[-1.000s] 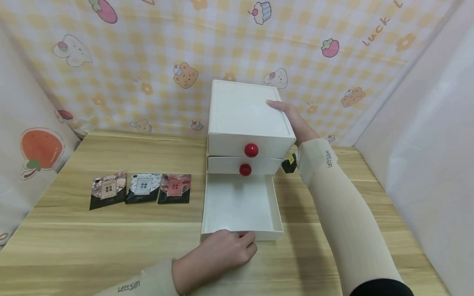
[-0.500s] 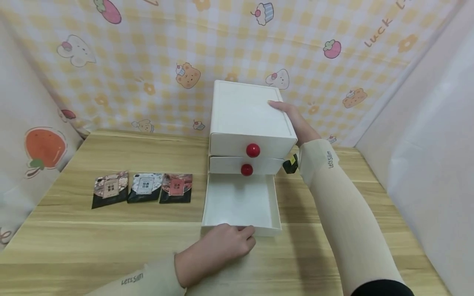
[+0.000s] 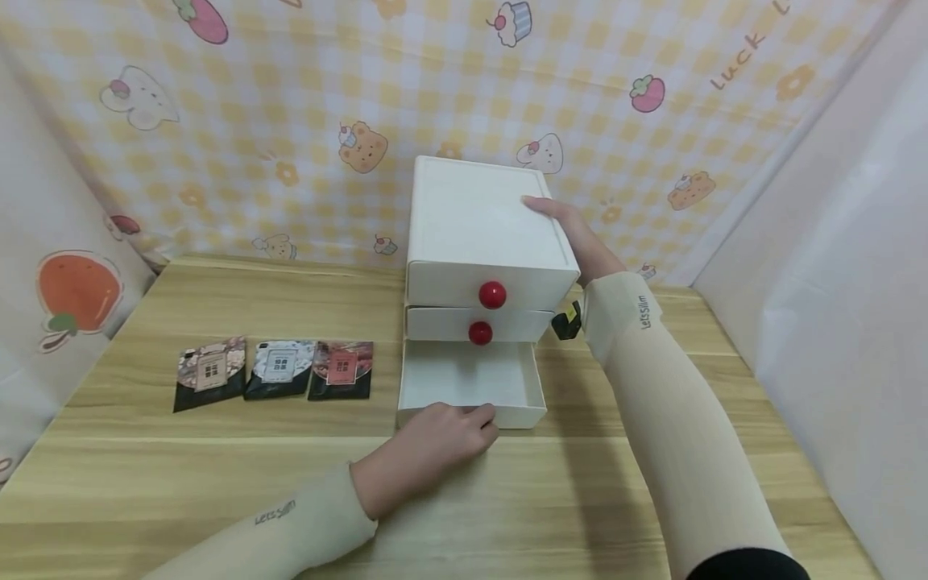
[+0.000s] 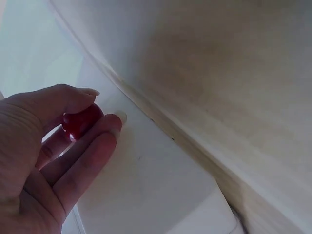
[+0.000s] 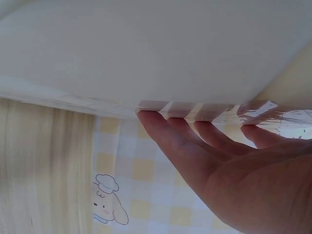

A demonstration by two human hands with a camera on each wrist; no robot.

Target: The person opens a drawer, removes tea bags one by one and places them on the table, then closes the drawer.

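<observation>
A white cabinet with three drawers stands at the middle of the table. Its bottom drawer is pulled partway out, and the inside shows bare. My left hand is at that drawer's front; in the left wrist view its thumb and fingers pinch a round red knob. On the cabinet's right side lies my right hand, thumb on the top edge. The right wrist view shows its nearly straight fingers with their tips against the cabinet's wall. The upper red knob and middle red knob are untouched.
Left of the cabinet, three flat sachets lie in a row: one with a beige label, one with a white label, one with a red label. A patterned yellow checked cloth hangs behind the wooden table.
The bottom drawer has slid inward toward the cabinet, and my left hand has moved forward with its knob. My right hand has stayed in place.
</observation>
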